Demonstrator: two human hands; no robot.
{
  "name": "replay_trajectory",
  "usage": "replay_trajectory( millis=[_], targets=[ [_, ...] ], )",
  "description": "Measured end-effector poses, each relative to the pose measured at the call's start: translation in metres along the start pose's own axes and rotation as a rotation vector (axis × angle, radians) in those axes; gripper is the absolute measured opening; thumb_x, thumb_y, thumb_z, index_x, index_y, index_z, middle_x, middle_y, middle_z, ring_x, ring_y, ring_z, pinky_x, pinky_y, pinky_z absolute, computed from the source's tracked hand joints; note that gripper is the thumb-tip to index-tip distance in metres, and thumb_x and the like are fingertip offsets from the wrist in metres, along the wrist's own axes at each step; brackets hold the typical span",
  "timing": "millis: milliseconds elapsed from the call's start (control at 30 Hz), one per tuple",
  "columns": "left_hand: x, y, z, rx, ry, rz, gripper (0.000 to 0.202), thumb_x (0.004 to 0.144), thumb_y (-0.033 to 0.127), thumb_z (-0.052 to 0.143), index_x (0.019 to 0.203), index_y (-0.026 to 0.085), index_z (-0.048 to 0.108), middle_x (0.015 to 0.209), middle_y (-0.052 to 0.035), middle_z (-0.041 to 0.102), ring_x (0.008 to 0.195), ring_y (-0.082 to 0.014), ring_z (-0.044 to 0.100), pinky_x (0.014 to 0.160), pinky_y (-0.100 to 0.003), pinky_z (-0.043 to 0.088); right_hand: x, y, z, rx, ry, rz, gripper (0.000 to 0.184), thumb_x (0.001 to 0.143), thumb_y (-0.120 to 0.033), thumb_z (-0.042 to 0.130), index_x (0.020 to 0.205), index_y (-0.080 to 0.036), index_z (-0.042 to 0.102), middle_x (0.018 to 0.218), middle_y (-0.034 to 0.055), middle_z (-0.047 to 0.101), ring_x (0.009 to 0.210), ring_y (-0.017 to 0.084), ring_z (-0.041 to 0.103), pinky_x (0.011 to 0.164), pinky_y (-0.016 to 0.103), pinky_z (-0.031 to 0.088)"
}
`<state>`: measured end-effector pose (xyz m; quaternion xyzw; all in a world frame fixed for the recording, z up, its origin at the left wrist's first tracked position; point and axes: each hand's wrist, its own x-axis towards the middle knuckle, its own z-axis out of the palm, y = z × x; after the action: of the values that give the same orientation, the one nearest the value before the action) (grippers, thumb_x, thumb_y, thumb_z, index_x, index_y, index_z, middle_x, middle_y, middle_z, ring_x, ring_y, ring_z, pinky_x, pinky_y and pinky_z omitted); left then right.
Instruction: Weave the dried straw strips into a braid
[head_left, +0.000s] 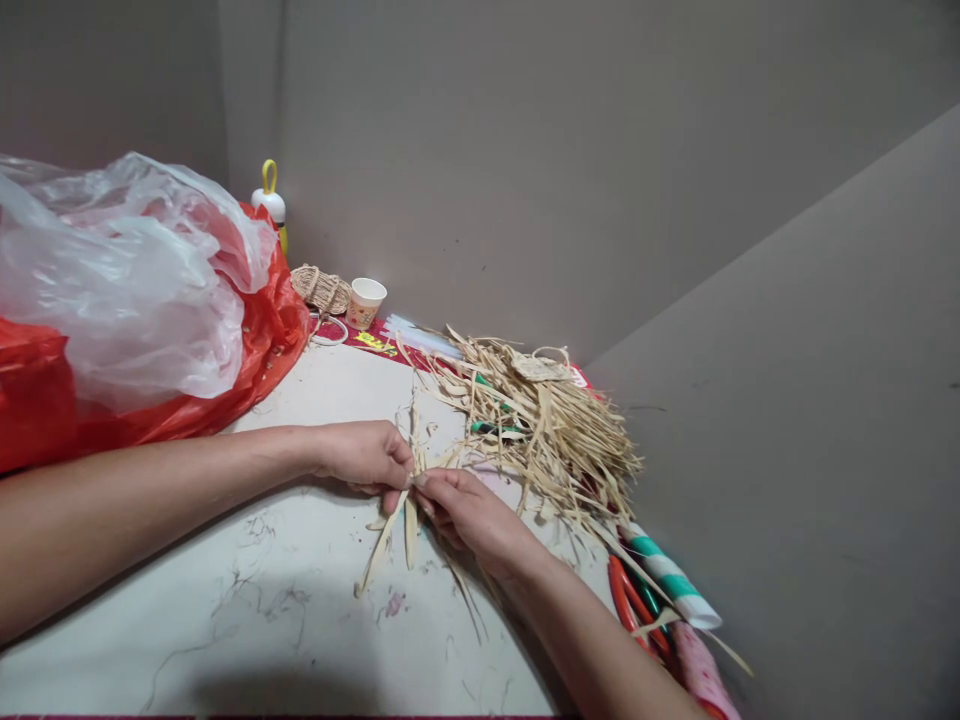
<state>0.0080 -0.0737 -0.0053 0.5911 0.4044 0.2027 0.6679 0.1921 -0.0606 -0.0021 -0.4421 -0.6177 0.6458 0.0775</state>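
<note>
My left hand (373, 458) and my right hand (470, 512) meet near the middle of the white tabletop, both closed in a pinch. Between their fingertips is a small bunch of pale dried straw strips (384, 550), whose flat ends fan out below and above the fingers. Exactly where the strips cross is hidden by the fingers. Just beyond my right hand lies a big heap of dry straw stalks (566, 425), with loose ends reaching toward my hands.
Clear plastic over a red bag (262, 330) fills the left side. Behind stand a coil of twine (321, 288), a paper cup (366, 303) and a white-capped bottle (268, 204). Red-handled scissors (630, 597) and a green-striped roll (670, 575) lie at the right edge, by the wall.
</note>
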Motion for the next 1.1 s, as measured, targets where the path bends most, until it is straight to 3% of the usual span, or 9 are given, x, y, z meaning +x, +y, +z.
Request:
replay_trajectory(
  millis=[100, 267, 533, 700, 800, 1100],
  targets=[
    [0.0, 0.004, 0.003, -0.033, 0.035, -0.015, 0.01, 0.067, 0.02, 0.055, 0.06, 0.014, 0.056, 0.047, 0.0031, 0.055, 0.036, -0.0044, 0.028, 0.035, -0.021, 0.016, 0.001, 0.002, 0.0, -0.072, 0.054, -0.053, 0.028, 0.082, -0.028, 0.042, 0.056, -0.019, 0.037, 0.046, -0.0087, 0.026, 0.04, 0.007, 0.016, 0.041, 0.024, 0.012],
    [0.002, 0.006, 0.004, -0.177, 0.033, -0.028, 0.015, 0.067, 0.022, 0.05, 0.053, 0.016, 0.051, 0.047, 0.0003, 0.058, 0.031, -0.0043, 0.022, 0.033, -0.023, 0.012, 0.0, -0.001, -0.001, -0.242, 0.132, -0.173, 0.028, 0.08, -0.024, 0.039, 0.053, -0.019, 0.035, 0.049, -0.0065, 0.028, 0.047, 0.008, 0.023, 0.045, 0.024, 0.019],
    [0.003, 0.005, 0.01, -0.183, 0.131, -0.031, 0.02, 0.067, 0.022, 0.047, 0.047, 0.017, 0.047, 0.044, 0.0005, 0.056, 0.03, -0.0048, 0.023, 0.034, -0.023, 0.012, -0.002, -0.005, 0.0, -0.319, 0.131, -0.187, 0.028, 0.082, -0.025, 0.039, 0.054, -0.019, 0.036, 0.051, -0.0058, 0.03, 0.048, 0.008, 0.025, 0.046, 0.024, 0.021],
    [0.004, -0.002, 0.016, -0.078, 0.234, 0.016, 0.024, 0.07, 0.025, 0.045, 0.048, 0.016, 0.051, 0.039, 0.0033, 0.048, 0.033, -0.0053, 0.025, 0.037, -0.023, 0.014, -0.011, -0.013, -0.004, -0.251, 0.009, -0.126, 0.028, 0.084, -0.036, 0.046, 0.063, -0.017, 0.049, 0.054, -0.0063, 0.031, 0.047, 0.007, 0.024, 0.044, 0.023, 0.018],
    [0.005, -0.004, 0.019, 0.01, 0.279, 0.062, 0.026, 0.072, 0.027, 0.045, 0.052, 0.014, 0.056, 0.045, 0.0023, 0.053, 0.038, -0.0051, 0.03, 0.04, -0.021, 0.02, -0.018, -0.014, -0.006, -0.207, -0.005, -0.086, 0.029, 0.084, -0.04, 0.047, 0.068, -0.016, 0.053, 0.053, -0.0073, 0.029, 0.045, 0.007, 0.022, 0.043, 0.023, 0.017],
    [0.003, -0.006, 0.02, 0.065, 0.246, 0.116, 0.029, 0.074, 0.026, 0.042, 0.054, 0.014, 0.059, 0.049, 0.0014, 0.056, 0.043, -0.0068, 0.035, 0.045, -0.02, 0.026, -0.023, -0.015, 0.003, -0.022, 0.015, 0.05, 0.026, 0.082, -0.036, 0.042, 0.065, -0.018, 0.05, 0.048, -0.0088, 0.024, 0.042, 0.007, 0.015, 0.04, 0.023, 0.011]
  ],
)
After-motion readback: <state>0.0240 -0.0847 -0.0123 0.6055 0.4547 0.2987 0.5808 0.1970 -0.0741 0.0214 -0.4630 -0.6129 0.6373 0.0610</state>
